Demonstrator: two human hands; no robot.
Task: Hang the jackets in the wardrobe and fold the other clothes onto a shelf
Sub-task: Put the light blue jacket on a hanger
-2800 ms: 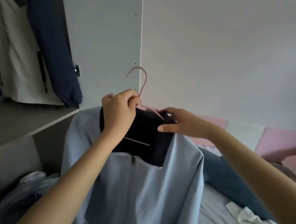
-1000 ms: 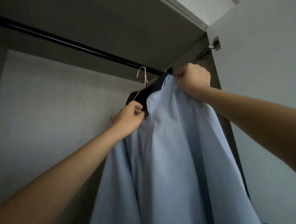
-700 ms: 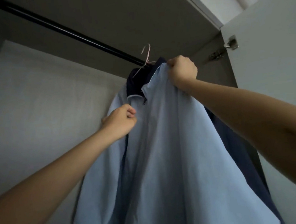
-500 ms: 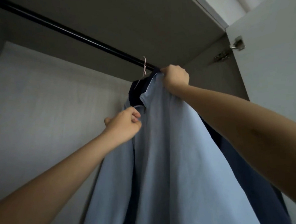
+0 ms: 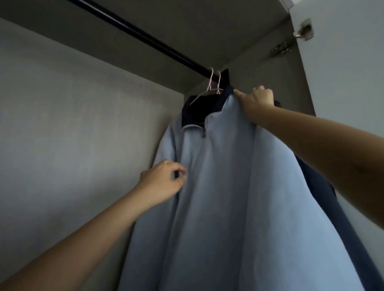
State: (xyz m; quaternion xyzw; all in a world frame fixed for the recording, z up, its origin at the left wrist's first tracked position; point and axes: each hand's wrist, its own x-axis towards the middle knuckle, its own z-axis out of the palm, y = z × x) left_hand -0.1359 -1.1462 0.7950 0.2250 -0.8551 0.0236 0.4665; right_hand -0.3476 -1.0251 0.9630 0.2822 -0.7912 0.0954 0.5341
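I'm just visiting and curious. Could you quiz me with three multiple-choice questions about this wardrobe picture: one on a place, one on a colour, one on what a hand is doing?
1. Where does the pink hanger hook on?
A. over the dark rail
B. on a door handle
C. on a wall nail

2. What colour is most of the jacket?
A. red
B. light blue
C. white

3. What is the right hand doing?
A. hanging idle
B. pulling the rail
C. gripping the jacket's shoulder

Answers: 1 A, the hook curves over the rail; 2 B, pale blue cloth below a navy collar; 3 C, its fingers curl round the fabric by the collar.
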